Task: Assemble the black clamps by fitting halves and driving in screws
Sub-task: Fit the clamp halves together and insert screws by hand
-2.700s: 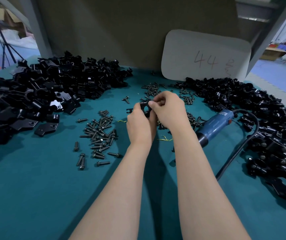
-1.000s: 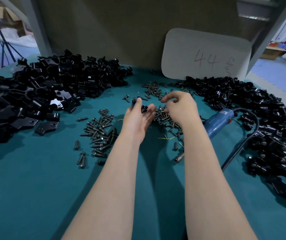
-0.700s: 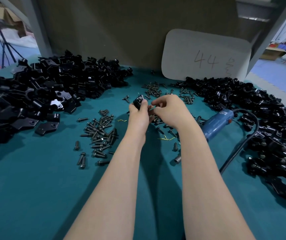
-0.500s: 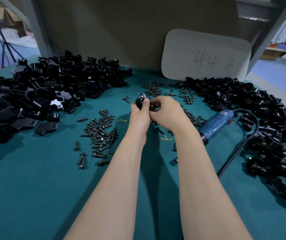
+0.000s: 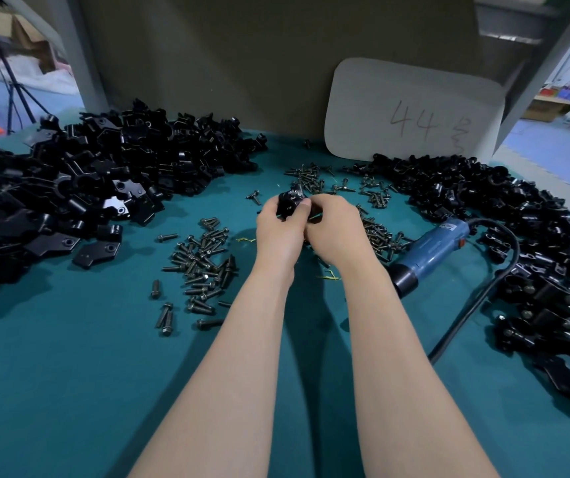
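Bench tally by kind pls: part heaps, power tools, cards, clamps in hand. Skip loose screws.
Heaps of black clamp parts: 2, left and right
Blue corded electric screwdriver: 1
White card marked 44: 1
Black clamp gripped in the left hand: 1
Total: 5

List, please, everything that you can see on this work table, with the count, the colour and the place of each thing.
table: one, teal top, under everything.
left pile: clamp halves, too many to count, black, far left.
right pile: clamps, too many to count, black, along the right side.
screws: many, dark metal, loose patches left of, beyond and right of the hands.
power screwdriver: one, blue with a black nose and cord, lying right of the hands.
card: one, white, marked 44, against the back wall.
black clamp: one, held above the table centre.
left hand: grips the black clamp.
right hand: pinches it from the right.
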